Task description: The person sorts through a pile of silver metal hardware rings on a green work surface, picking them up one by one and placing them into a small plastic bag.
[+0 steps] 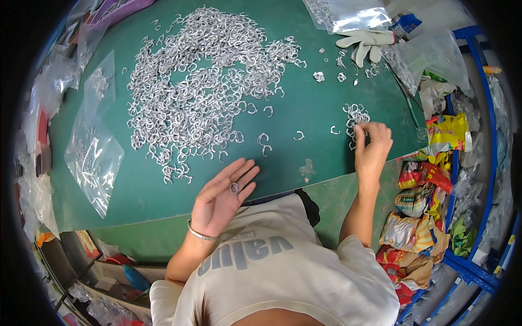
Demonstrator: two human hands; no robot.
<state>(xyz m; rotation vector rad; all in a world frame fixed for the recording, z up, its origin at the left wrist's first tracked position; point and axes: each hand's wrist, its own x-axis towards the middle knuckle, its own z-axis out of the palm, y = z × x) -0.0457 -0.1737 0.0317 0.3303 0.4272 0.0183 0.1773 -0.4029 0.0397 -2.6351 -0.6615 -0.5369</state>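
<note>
Left hand (218, 200) palm-up — fingers apart, grey ring (234, 188) against them | right hand (374, 144) at small pile of curved metal pieces (356, 113), worktop (304, 103) right side | its fingers — clamped or not, I cannot tell

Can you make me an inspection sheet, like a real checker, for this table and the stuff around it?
Surface: green table.
Job's things: big heap of curved metal pieces, small heap to its right, a few loose between.
Clutter: glove, plastic bags.
Hands: left hand palm up, ring at its fingers, worn or held unclear; right hand at the small heap, grip hidden.
Cables: nothing seen.
Surroundings: blue rack, colourful packets.
</note>
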